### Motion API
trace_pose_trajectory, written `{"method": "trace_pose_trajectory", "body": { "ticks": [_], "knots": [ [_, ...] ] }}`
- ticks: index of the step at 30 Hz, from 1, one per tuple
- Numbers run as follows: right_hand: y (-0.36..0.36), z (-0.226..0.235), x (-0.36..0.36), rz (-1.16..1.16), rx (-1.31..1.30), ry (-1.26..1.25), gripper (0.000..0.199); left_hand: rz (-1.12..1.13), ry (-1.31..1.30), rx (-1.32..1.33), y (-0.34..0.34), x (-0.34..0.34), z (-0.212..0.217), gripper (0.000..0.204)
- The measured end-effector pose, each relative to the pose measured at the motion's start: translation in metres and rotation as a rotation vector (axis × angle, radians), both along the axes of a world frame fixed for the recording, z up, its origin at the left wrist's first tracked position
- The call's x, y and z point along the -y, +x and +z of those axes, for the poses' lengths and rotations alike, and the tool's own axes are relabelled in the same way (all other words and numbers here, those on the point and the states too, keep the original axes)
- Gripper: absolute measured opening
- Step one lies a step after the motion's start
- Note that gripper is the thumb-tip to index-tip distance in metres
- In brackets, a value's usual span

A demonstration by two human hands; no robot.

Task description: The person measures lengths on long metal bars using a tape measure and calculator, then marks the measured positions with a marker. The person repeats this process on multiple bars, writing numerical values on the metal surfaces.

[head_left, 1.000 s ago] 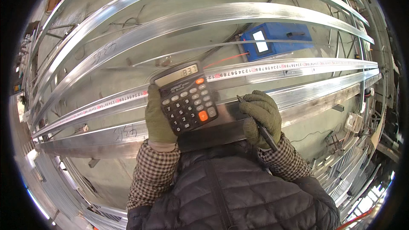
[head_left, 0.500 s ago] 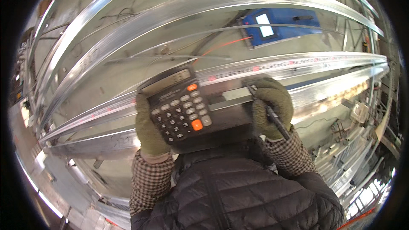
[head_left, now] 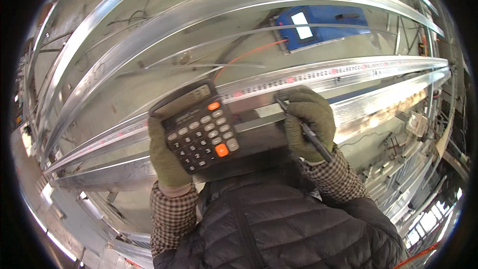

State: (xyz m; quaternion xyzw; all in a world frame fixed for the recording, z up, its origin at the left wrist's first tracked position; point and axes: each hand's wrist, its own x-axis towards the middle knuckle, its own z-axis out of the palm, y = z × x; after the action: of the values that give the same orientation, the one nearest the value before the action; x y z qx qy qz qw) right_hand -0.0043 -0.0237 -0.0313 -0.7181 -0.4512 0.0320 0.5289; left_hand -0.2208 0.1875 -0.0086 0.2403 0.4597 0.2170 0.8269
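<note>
In a dark green glove, my left hand (head_left: 168, 157) grips a black calculator (head_left: 199, 132) by its left side. The calculator is tilted, with digits on its display and two orange keys among grey and black ones. My right hand (head_left: 313, 122), gloved alike, is closed round a dark pen (head_left: 314, 142) whose tip points up and left. It is just right of the calculator, apart from it. Behind both hands runs a metal bar with a printed measuring tape (head_left: 308, 77) along it. A dark flat surface (head_left: 259, 144) lies between the hands, partly hidden by the calculator.
Long shiny metal bars (head_left: 239, 1) cross the space beyond my hands. A blue machine (head_left: 323, 27) with a lit screen and an orange cord stands past the tape. Metal lengths (head_left: 403, 179) lie at the right, near a small box-shaped part (head_left: 416, 124).
Both hands, with the calculator and pen, appear slightly further left in the view. The surroundings have also shifted a little left and up. Both grips stay the same.
</note>
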Motion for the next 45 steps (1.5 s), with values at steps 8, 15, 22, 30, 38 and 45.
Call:
{"method": "trace_pose_trajectory", "body": {
  "ticks": [8, 15, 22, 30, 38, 45],
  "knots": [
    [0.002, 0.001, 0.001, -0.019, 0.093, -0.062, 0.023, 0.018, 0.058, 0.025, 0.002, 0.006, 0.005, 0.061],
    [0.000, 0.007, -0.003, -0.042, 0.128, -0.100, 0.025, -0.005, 0.091, 0.046, 0.003, 0.006, 0.005, 0.062],
    [0.004, 0.008, -0.004, 0.002, 0.070, -0.116, 0.030, -0.009, 0.096, 0.029, 0.001, 0.004, 0.005, 0.062],
    [-0.002, 0.010, -0.004, -0.049, 0.125, -0.134, 0.032, -0.035, 0.092, 0.092, -0.006, 0.001, 0.002, 0.063],
    [-0.001, 0.008, -0.009, -0.096, 0.175, -0.139, 0.027, -0.044, 0.108, 0.076, -0.011, 0.000, 0.000, 0.062],
    [-0.001, 0.008, -0.004, -0.073, 0.095, -0.053, 0.027, -0.036, 0.090, 0.089, -0.008, -0.002, 0.001, 0.062]
  ]
}}
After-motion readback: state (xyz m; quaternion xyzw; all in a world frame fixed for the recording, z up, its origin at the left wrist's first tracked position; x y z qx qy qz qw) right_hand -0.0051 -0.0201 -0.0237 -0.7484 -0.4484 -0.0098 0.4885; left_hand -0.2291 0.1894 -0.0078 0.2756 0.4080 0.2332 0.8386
